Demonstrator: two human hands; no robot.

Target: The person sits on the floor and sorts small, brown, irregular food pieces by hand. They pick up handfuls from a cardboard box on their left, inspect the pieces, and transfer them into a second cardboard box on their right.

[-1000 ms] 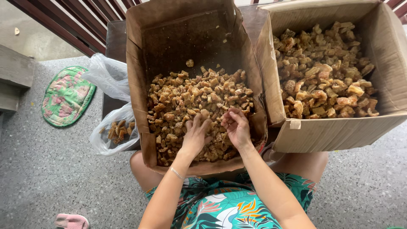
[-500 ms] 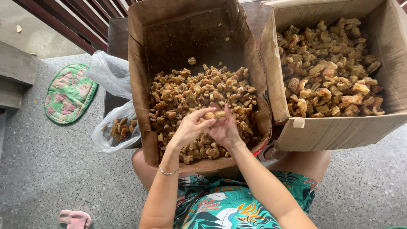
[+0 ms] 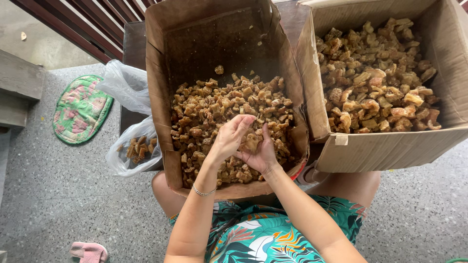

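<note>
A speckled grey floor spreads below, with a green patterned mat far left and a pink slipper near left; a clear plastic bag holds a few brown chunks; the middle cardboard box is heaped with small brown pieces; over it the left hand and right hand meet, fingers closed together around one chunk; a second box of larger pieces stands at the right.
</note>
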